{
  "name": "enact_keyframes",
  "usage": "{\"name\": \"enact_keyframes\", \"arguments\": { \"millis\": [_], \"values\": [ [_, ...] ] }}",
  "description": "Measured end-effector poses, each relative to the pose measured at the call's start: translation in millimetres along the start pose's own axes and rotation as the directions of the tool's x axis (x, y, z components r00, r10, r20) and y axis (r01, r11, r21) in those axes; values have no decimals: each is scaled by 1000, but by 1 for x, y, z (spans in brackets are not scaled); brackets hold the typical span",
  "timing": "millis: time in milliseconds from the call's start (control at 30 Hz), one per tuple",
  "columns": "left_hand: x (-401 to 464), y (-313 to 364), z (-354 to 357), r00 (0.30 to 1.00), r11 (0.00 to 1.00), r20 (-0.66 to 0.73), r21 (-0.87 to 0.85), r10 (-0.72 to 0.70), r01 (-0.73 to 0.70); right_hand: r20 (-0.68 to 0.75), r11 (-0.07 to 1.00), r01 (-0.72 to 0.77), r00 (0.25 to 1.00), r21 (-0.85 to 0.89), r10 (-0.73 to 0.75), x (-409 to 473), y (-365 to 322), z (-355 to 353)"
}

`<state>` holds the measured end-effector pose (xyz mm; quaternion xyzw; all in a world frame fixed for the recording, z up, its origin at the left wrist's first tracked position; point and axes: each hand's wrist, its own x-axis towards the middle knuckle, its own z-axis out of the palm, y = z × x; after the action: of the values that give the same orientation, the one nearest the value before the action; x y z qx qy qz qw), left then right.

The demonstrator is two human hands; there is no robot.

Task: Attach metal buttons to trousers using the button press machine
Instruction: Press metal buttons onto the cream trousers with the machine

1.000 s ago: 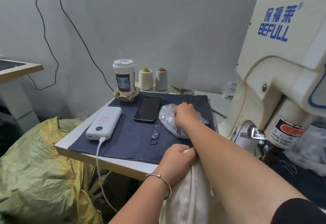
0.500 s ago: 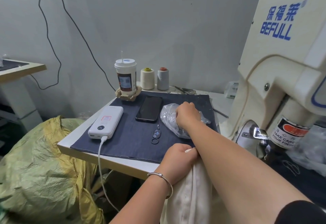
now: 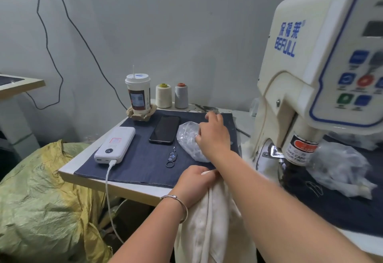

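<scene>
The cream button press machine (image 3: 310,76) stands at the right, its press head (image 3: 298,150) low over a dark cloth. A clear plastic bag of metal buttons (image 3: 186,140) lies on the denim mat (image 3: 143,159). My right hand (image 3: 213,136) is raised just above the bag, index finger stretched out, thumb and a fingertip pinching what looks like a small metal button. My left hand (image 3: 194,182), with a bangle on the wrist, grips the cream trousers (image 3: 211,231) at the table's front edge; they hang down below it.
On the mat lie a black phone (image 3: 164,129), a white power bank (image 3: 116,146) with its cable, and a key ring (image 3: 172,157). A lidded cup (image 3: 138,97) and two thread spools (image 3: 163,95) stand behind. A yellow-green sack (image 3: 41,200) sits left; another plastic bag (image 3: 339,165) lies right of the press.
My right hand has lifted off the plastic bag and opened out its index finger. The view has swung right, showing the machine's button panel. My left hand keeps hold of the trousers.
</scene>
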<state>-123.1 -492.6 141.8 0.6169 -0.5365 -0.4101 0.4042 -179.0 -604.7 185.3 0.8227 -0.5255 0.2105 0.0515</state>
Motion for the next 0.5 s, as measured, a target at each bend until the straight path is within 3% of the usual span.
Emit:
{"name": "enact_keyframes", "arguments": {
  "millis": [200,300,400,500],
  "values": [
    [0,4,-1,999,986,-14,161,52,-49,-238,947,55,971,317,23,-102,3,-38],
    [1,2,3,1000,1000,7,4,8,-8,-352,902,97,934,420,64,-175,16,-51],
    [3,0,6,999,999,-5,-16,-47,46,-420,899,38,892,436,166,-230,52,-56],
    [3,-1,6,997,997,-18,21,-70,71,-407,936,-136,873,325,269,-244,103,-68]
  ]
}}
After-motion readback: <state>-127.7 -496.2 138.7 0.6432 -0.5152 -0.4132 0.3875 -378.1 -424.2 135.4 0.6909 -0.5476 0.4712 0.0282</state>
